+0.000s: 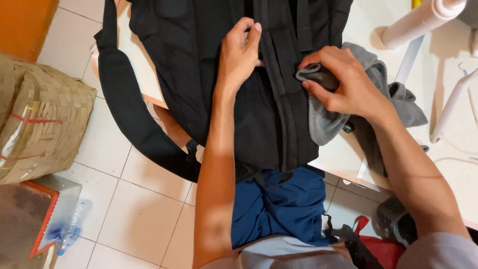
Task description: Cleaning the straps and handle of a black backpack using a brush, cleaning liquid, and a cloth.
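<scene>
From the head view I see my right hand (348,82) at about 2 o'clock, its grip closed in a pinch on a grey sock (321,117): thumb and fingers bunch the cuff, and the rest of the sock hangs down toward 6 o'clock over the edge of a black backpack (199,74). My left hand (240,52) sits at 12 o'clock, fingers curled and nearly closed on a fold of the backpack's black fabric near its centre seam; I cannot tell whether it is pulling a zip or only holding cloth. The backpack lies flat across a pale surface (348,154), its padded shoulder strap (127,114) looping off the edge toward 8 o'clock above the tiled floor (144,219). Whether the backpack is open, and what is inside, I cannot tell. Behind the right hand, at 3 o'clock, a heap of grey cloth (393,94) rests on the surface. At 9 o'clock a woven basket (45,124) stands on the floor, its contents not visible. A plastic bottle (72,226) lies at 8 o'clock.
</scene>
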